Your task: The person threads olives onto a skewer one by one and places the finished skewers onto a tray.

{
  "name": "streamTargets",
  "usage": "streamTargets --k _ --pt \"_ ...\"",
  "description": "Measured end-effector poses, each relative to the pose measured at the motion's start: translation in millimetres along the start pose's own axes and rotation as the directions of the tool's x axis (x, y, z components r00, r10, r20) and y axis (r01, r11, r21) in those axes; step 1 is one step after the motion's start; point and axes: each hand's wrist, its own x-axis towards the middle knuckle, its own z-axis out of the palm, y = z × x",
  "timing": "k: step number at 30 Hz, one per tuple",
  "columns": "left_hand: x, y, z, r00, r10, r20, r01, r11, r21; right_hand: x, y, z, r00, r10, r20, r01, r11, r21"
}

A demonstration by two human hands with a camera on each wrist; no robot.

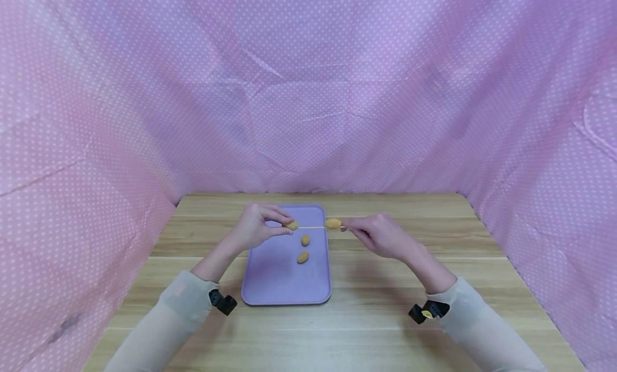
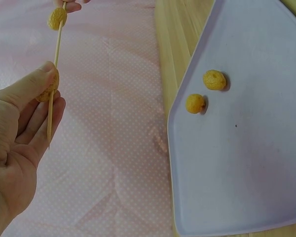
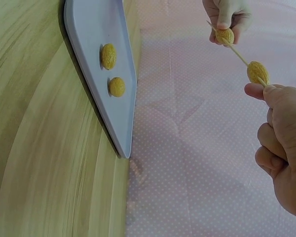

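A thin bamboo skewer (image 1: 312,227) is held level between both hands over the purple tray. With thumb and fingers, my left hand (image 1: 260,227) pinches a yellow, wrinkled oval ball (image 1: 292,225) that is threaded on it. The skewer's pointed end (image 2: 50,136) sticks out past that ball in the left wrist view. My right hand (image 1: 383,237) pinches the skewer's other end between thumb and index finger. Right in front of those fingertips sits a second threaded ball (image 3: 257,72). Bare skewer shows between the two balls.
Two more yellow balls, one rounder (image 1: 306,240) and one longer (image 1: 302,258), lie on the purple tray (image 1: 289,289). The tray rests on a wooden table (image 1: 366,318). Pink dotted cloth (image 1: 308,120) hangs behind and along both sides.
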Motion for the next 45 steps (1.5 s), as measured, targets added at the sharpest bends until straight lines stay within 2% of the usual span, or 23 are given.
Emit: streamTargets --k 9,16,25,37,45 --pt "-0.2 1.9 2.6 1.0 -0.019 -0.001 0.019 1.0 0.007 1.8 0 -1 1.0 -0.002 0.017 0.002 1.0 0.009" --pt "0.4 5.9 2.9 1.0 0.02 -0.006 -0.02 0.999 0.036 1.7 -1 -1 1.0 -0.008 0.016 0.008 1.0 0.008" --pt "-0.7 6.2 5.3 0.998 0.055 -0.025 -0.054 0.998 0.024 4.8 -3 0 1.0 -0.018 0.026 0.017 1.0 0.019" --pt "7.4 13.8 6.5 0.998 0.065 -0.012 -0.065 0.997 0.04 5.8 -3 -3 1.0 0.007 0.014 -0.008 0.999 0.032" --pt "4.7 19.9 9.0 0.996 0.083 -0.029 -0.081 0.995 0.063 3.9 -5 0 1.0 -0.009 -0.008 0.009 0.999 0.03"
